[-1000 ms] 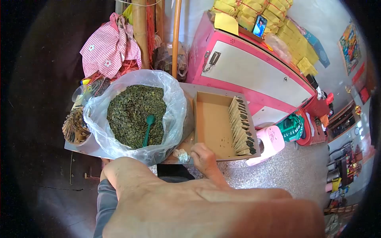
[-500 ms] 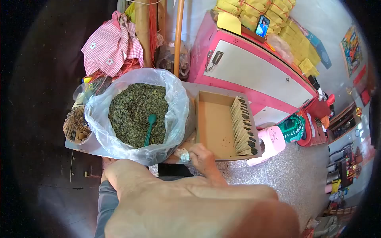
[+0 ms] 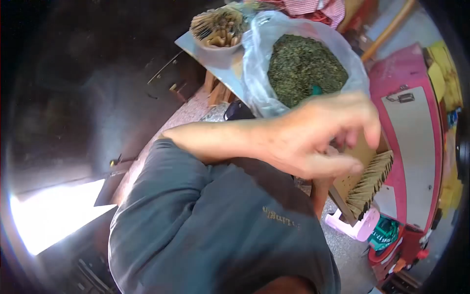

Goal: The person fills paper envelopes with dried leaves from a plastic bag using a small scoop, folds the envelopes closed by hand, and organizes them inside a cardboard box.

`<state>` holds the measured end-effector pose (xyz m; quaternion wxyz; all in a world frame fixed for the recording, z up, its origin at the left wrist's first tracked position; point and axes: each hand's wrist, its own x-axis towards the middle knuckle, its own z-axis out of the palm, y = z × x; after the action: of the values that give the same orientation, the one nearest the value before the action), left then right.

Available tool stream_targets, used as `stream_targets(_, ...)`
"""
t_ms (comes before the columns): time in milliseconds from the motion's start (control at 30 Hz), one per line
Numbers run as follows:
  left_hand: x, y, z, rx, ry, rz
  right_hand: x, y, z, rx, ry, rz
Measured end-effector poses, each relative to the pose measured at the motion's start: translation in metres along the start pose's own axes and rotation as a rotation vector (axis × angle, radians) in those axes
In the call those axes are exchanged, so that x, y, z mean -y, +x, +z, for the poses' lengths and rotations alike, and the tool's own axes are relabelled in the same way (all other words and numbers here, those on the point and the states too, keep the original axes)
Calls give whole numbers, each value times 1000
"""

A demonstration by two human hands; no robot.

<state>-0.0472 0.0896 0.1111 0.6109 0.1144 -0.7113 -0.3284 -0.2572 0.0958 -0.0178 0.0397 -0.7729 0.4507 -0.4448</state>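
My left hand (image 3: 328, 139) is raised in front of the clear plastic bag (image 3: 257, 63), its thumb and bent fingers apart, holding nothing I can see. Dark green dried leaves (image 3: 303, 68) fill the bag, and part of a green scoop (image 3: 316, 90) shows above my wrist. Behind the left hand, only a piece of my right forearm (image 3: 320, 195) is visible; the right hand itself is hidden. A shallow cardboard box (image 3: 347, 179), partly covered, holds a row of filled paper packets (image 3: 370, 185). Folded paper pieces (image 3: 220, 28) stand in a white tub at the bag's left.
The table's edge (image 3: 201, 58) runs below the tub. A pink and white cabinet (image 3: 413, 147) stands at the right, with a pink plastic stool (image 3: 360, 228) below the box. Red checked cloth (image 3: 320, 9) lies behind the bag. My grey shirt (image 3: 215, 215) fills the lower middle.
The view has turned, shifting the bag and box toward the right. My left arm, earlier large and close to the camera, now crosses the middle with its hand visible. My right hand has become hidden.
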Motion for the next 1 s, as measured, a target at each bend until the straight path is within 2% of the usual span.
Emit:
stream_targets(67, -8, -4, -19, -177, 25, 33, -2, 0, 6, 10, 20, 8)
stream_targets(100, -13, -6, -32, -279, 38, 51, -5, 0, 5, 129, 40, 148)
stream_targets(200, -38, -11, -69, -475, 107, 165, -1, 8, 8, 122, 98, 139)
stream_targets(300, -74, -15, -102, -366, 197, 359, -1, 8, 11, 119, 110, 160)
stream_targets(533, -110, -3, -91, -155, 263, 568, 1, 8, 8, 158, -8, 97)
stream_targets(633, -111, 7, -91, -130, 237, 618, 8, 6, 3, 138, 59, 187)
stream_targets(733, -115, 9, -91, -91, 233, 666, -3, 4, 8, 106, 38, 85)
stream_targets(900, -114, 19, -105, -129, 278, 664, 13, 6, -12, 187, 24, 227)
stream_targets(1000, -109, 15, -121, -161, 361, 659, 6, 5, -7, 123, -10, 116)
